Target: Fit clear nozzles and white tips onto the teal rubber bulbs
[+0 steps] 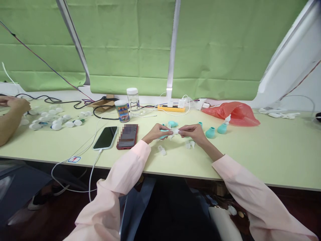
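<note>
My left hand is closed around a teal squeeze bulb, mostly hidden by the fingers. My right hand pinches a small translucent white plastic piece against the bulb's end; whether the two are joined I cannot tell. Behind my hands lies another teal bulb. To the right stand an open-necked teal bulb and a teal bulb with a white nozzle on it. Loose white plastic pieces rest on the table, some pieces in front of my left hand and others below my right.
Left of my hands lie a white-cased phone on a cable and a red-cased phone. Behind them stand a printed can and a clear jar. A red plastic bag sits at back right. Another person's arm is far left.
</note>
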Motion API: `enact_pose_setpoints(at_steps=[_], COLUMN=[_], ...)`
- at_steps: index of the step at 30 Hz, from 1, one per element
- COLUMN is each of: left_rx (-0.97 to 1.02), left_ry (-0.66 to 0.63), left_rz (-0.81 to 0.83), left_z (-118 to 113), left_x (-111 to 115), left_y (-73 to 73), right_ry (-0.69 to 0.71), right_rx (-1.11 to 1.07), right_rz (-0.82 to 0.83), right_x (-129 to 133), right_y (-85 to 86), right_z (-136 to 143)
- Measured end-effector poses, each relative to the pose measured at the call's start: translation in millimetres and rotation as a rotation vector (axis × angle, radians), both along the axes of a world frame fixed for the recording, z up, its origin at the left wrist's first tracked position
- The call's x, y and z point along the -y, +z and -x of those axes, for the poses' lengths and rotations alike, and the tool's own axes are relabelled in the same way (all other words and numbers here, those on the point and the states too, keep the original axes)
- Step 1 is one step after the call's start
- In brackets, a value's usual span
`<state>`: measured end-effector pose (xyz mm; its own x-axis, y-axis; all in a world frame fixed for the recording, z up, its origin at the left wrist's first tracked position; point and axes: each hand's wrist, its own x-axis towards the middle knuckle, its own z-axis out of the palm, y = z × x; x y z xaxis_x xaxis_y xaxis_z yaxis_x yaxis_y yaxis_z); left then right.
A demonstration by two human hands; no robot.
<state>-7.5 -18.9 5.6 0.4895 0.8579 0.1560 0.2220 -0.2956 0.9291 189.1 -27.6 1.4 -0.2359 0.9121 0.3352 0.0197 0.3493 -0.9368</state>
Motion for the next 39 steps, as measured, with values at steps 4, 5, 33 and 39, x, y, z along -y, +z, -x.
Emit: enact_pose_setpoints(at_steps=[4,5,33,39], left_rx=[-0.056,-0.065,-0.103,-0.082], left_ry=[0.014,0.01,-0.01,-0.01], left_rz=[-0.06,-0.069,-0.153,-0.125], left_z=[0.4,0.5,0.6,0.9], left_x=[-0.9,-0.7,-1.9,-1.2], left_y=[-0.4,0.0,-2.4,-1.8], right_ry=[0.026,0.031,0.034,0.045], right_rx=[0.052,0.061,0.032,-0.014], right_rz=[0.037,0.052,0.139,0.127], right_x=[-1.2,-1.6,-3.8,-3.3], right_y=[1.1,1.2,-2.9,-6.5], right_z=[-1.4,-1.7,-0.8,1.3])
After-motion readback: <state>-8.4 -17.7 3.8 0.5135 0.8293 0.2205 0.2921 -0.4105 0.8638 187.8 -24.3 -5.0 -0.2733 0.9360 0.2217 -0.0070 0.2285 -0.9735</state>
